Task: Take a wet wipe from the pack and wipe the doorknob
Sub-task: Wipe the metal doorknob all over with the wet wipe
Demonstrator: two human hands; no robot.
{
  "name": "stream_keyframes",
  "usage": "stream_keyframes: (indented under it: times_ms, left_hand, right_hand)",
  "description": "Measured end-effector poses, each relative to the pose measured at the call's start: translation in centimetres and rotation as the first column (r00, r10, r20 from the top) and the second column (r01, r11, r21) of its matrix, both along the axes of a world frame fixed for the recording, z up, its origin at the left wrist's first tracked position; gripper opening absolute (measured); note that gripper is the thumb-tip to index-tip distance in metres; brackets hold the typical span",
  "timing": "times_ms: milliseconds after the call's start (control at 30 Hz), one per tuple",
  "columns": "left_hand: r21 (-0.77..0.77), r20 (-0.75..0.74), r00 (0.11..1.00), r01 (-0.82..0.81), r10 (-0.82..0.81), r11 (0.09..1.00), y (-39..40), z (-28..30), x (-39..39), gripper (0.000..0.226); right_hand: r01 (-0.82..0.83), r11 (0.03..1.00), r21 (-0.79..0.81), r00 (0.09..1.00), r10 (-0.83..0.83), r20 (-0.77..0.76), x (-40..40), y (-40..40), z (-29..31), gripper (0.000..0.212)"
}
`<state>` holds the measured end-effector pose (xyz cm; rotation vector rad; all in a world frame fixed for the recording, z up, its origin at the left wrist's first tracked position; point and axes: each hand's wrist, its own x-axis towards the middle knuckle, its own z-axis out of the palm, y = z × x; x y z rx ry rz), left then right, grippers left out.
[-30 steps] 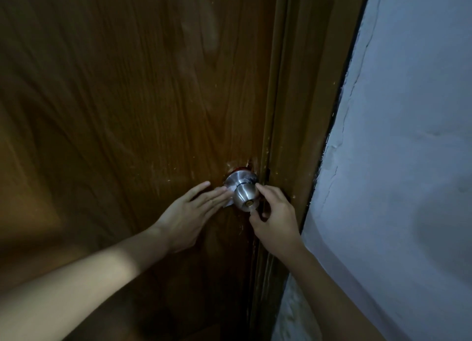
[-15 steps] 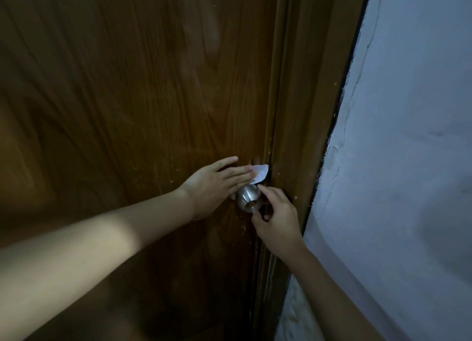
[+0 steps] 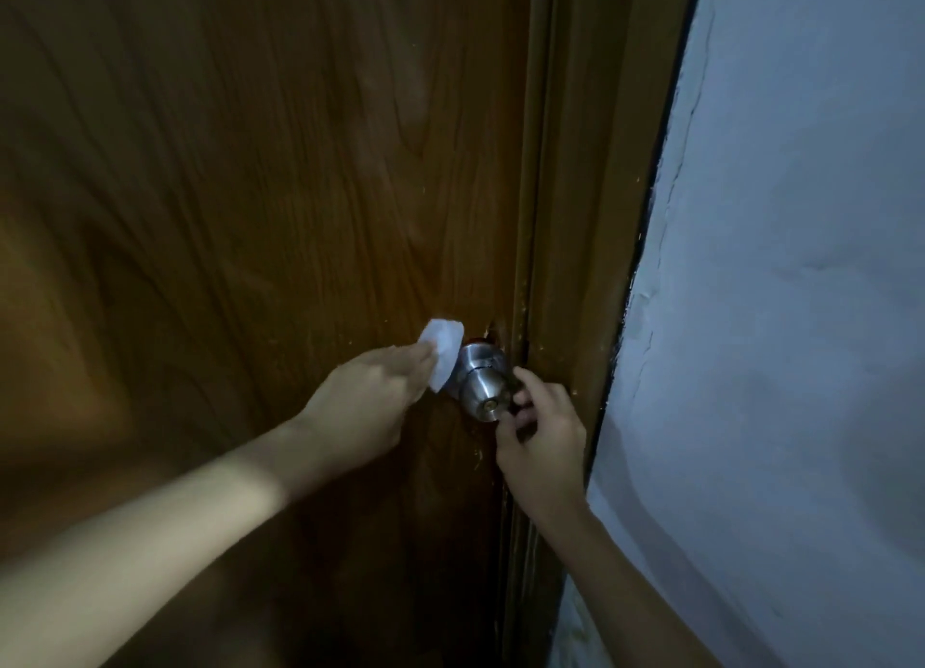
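Observation:
A round silver doorknob sticks out of the brown wooden door near its right edge. My left hand presses a white wet wipe against the left side of the knob's base. My right hand grips the knob's right side with thumb and fingers. The wipe pack is not in view.
The wooden door frame runs down just right of the knob. A pale, cracked wall fills the right side. The scene is dim.
My left hand carried the wipe from the left of the knob over its top, then back down to the left side. My right hand stayed on the knob.

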<state>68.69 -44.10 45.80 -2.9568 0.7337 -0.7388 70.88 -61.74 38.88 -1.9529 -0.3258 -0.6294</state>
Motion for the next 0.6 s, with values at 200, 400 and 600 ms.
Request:
stream_keyframes:
  times_ms: [200,400,600]
  left_hand:
    - [-0.663,-0.016,0.995,0.066,-0.102,0.746,-3.2,2.1,-0.4,0.037]
    - [-0.738,-0.056,0.979,0.092,-0.196,0.668,-4.4,0.2,0.7,0.059]
    - [-0.596,-0.174,0.982,-0.163,0.072,0.786,-4.2,-1.7,1.9,0.082]
  right_hand:
    - [-0.25,0.899,0.361,0.968,0.244,0.061,-1.3,1.5,2.9,0.037]
    - [-0.219,0.909,0.355,0.976,0.201,0.087,-0.3,0.2,4.1,0.03]
    - [0.098,0.974,-0.202,0.962,-0.04,0.271,1.9,-0.2,4.7,0.016]
